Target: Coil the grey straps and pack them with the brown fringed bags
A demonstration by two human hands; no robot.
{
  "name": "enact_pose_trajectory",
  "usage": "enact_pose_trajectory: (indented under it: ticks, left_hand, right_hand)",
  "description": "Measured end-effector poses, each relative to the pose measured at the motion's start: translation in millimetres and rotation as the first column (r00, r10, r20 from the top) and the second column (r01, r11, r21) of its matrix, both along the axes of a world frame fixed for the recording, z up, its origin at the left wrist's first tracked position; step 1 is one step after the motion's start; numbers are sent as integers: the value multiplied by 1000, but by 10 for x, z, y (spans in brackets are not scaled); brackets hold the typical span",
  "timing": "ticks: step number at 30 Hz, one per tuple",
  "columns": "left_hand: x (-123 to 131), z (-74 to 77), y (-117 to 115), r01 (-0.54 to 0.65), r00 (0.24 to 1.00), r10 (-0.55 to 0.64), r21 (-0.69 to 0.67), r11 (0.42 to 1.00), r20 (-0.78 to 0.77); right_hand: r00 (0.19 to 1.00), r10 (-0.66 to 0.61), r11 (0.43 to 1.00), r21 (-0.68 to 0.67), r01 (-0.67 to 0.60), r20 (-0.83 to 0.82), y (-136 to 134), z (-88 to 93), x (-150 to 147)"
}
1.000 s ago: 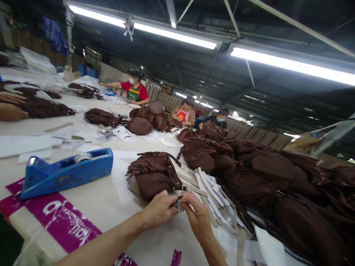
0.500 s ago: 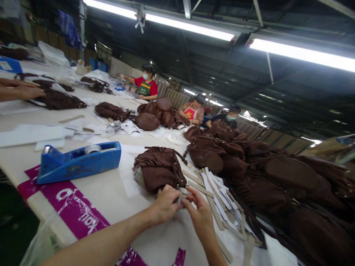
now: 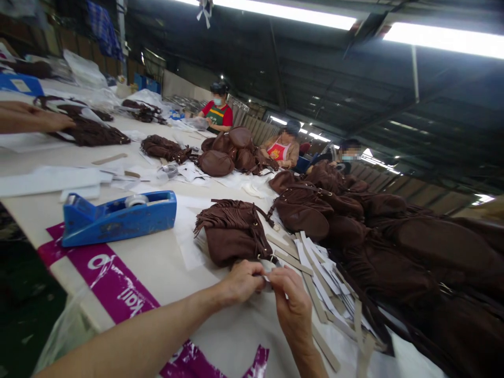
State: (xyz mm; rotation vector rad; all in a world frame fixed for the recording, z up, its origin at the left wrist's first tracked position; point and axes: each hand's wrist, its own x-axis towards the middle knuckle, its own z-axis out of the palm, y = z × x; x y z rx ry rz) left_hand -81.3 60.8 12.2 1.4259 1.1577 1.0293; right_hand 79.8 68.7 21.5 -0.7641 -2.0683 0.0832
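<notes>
A dark brown fringed bag [image 3: 232, 236] lies on the white table, its strap end and metal ring toward me. Just below it, my left hand [image 3: 242, 283] and my right hand [image 3: 291, 296] meet with fingers pinched on a small whitish wrapping [image 3: 266, 277] at the strap end. What lies inside the wrapping is too small to tell. A blue tape dispenser [image 3: 120, 218] stands to the left of the bag.
Brown bags [image 3: 394, 247] are heaped at the right, beside white and grey strips [image 3: 323, 278]. More round bags [image 3: 216, 163] lie farther back. Another person's hands [image 3: 51, 118] touch a fringed bag at the left. Several people are at the far side. Purple tape [image 3: 114, 283] covers the table's near edge.
My right hand has turned and closed more around the small wrapping, its fingers now together. The view has shifted slightly. The person in the green apron has drawn an outstretched arm in.
</notes>
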Motion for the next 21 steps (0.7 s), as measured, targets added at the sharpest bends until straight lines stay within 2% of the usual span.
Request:
enact_pose_trajectory:
  ticks: [2, 4, 8, 12, 14, 16, 19, 21]
  left_hand:
    - [29, -27, 24, 20, 985, -4, -92, 996, 175]
    - [26, -22, 47, 37, 961, 8, -157, 987, 277]
    - [-29, 54, 65, 79, 947, -9, -205, 976, 321]
    - [-80, 122, -30, 115, 968, -79, -146, 983, 237]
    - [-137, 89, -13, 133, 980, -118, -90, 987, 159]
    - [-192, 13, 97, 181, 982, -178, -47, 982, 63]
    - [-202, -71, 259, 293, 954, -292, -3, 956, -64]
    - [-163, -59, 263, 289, 941, -275, 51, 956, -196]
  right_hand:
    - [997, 61, 998, 27, -62, 38, 16, 19, 34]
    - [991, 111, 993, 38, -113, 70, 32, 13, 69]
    - [983, 109, 993, 29, -114, 150, 18, -36, 103]
    - [970, -28, 998, 57, 14, 241, -128, -43, 89]
    - [956, -82, 991, 121, 49, 282, -176, -28, 83]
    - [907, -130, 988, 133, 83, 401, -197, 8, 85]
    - [809, -199, 980, 126, 155, 553, -298, 161, 109]
    - [777, -218, 976, 122, 181, 590, -445, 350, 227]
